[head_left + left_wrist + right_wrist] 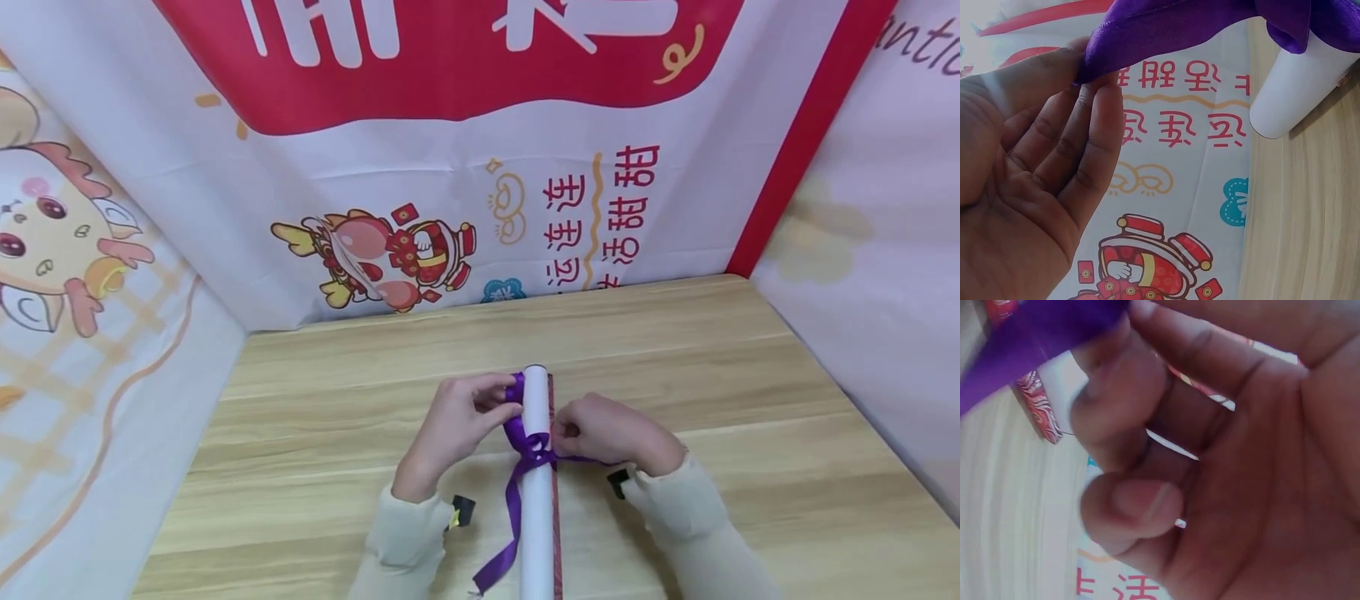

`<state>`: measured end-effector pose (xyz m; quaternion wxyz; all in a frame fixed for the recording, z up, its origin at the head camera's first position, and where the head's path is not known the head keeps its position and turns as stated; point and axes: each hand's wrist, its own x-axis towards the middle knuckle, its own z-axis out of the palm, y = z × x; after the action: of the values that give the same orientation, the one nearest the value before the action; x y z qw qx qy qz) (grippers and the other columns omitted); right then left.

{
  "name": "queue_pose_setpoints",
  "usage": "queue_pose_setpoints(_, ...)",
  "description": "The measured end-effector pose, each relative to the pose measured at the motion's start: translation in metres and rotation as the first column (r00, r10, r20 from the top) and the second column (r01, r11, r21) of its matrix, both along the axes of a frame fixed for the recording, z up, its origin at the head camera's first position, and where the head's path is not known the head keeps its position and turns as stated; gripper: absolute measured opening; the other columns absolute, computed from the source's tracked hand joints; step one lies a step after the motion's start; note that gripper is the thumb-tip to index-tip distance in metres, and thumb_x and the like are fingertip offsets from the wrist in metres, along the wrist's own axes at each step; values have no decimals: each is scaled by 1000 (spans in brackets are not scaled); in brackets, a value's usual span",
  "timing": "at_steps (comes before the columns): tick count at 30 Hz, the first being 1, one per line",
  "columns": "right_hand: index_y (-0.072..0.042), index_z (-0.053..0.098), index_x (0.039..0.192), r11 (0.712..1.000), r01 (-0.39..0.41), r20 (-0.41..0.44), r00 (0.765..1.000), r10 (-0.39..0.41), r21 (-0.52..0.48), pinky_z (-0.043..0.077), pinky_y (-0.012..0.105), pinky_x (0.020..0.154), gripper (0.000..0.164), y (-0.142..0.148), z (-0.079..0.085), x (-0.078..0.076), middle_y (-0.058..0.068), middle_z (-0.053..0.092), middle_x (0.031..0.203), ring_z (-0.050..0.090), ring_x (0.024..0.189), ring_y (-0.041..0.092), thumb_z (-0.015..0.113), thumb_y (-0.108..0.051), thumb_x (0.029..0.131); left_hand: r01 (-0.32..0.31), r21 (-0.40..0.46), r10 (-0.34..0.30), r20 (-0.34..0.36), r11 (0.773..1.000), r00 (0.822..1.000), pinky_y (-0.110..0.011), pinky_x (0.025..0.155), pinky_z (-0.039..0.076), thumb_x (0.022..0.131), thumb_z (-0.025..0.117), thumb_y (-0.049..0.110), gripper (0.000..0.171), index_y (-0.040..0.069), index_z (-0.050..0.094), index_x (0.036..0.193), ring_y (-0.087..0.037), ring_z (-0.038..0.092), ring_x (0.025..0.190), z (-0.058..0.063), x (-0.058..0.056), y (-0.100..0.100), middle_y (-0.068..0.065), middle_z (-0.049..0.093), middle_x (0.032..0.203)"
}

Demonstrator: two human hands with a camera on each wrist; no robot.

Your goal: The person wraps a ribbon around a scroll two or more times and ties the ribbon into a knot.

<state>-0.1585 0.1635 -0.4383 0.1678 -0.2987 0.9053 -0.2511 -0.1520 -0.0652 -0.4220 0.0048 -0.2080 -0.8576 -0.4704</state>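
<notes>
A long white roll (536,525) lies on the table, pointing away from me. Along its right side runs a red patterned strip (557,533), which the right wrist view shows with swirled markings. Purple ribbon (513,500) goes around the roll and bunches into a knot on top, one tail trailing down its left side. My left hand (452,427) pinches a raised length of the ribbon (1166,37) between thumb and fingers, left of the roll's far end. Right of the knot, my right hand (609,429) has curled fingers pinching ribbon (1054,328); another stretch passes under that hand.
The wooden table (322,433) meets a printed white and red cloth (450,183) at its back edge. More printed cloth hangs at the left and right sides. A small black device (462,510) sits at the left wrist.
</notes>
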Motion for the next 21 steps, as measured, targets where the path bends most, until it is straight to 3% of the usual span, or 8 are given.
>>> queue_pose_setpoints(6, -22, 61, 74, 992, 122, -7, 993, -122, 26, 46, 25, 52, 15, -14, -3, -3, -9, 56, 65, 50, 57, 7, 67, -28, 86, -8, -7, 8, 6, 1000, 1000, -22, 67, 55, 84, 70, 28, 35, 12, 69, 115, -4, 64, 74, 1, 0, -4, 6, 70, 88)
queue_pose_setpoints(9, -20, 63, 86, 986, 167, 22, 986, -167, 24, 47, 27, 53, 10, -21, -6, -4, -6, 58, 69, 52, 58, 9, 68, -28, 85, -8, -6, 8, 11, 1000, 1000, -22, 67, 55, 84, 70, 29, 35, 13, 69, 116, -4, 64, 75, 1, 0, -5, 6, 69, 88)
queue_pose_setpoints(13, -17, 64, 100, 983, 178, 0, 984, -178, 42, 47, 28, 54, 19, -27, -10, -4, -6, 57, 72, 53, 60, 10, 69, -27, 85, 4, -5, -4, 7, 1000, 1000, -21, 68, 55, 84, 70, 29, 36, 13, 69, 116, -3, 64, 75, 0, -1, -5, 6, 70, 90)
queue_pose_setpoints(17, -20, 64, 86, 990, 124, -81, 990, -118, 74, 46, 26, 55, 11, -30, -16, -3, -10, 56, 70, 51, 60, 7, 69, -30, 85, 12, -1, -12, -13, 1000, 1000, -20, 68, 54, 83, 71, 28, 35, 11, 69, 114, -3, 64, 75, -2, -2, -4, 4, 70, 90)
queue_pose_setpoints(21, -21, 57, 76, 991, 118, -120, 987, -109, 67, 45, 25, 55, 15, -31, -15, -3, -9, 53, 70, 49, 62, 7, 68, -27, 85, 9, 1, -9, -23, 1000, 1000, -21, 68, 55, 83, 71, 26, 35, 10, 70, 114, -3, 64, 74, -2, -2, -4, 3, 71, 89)
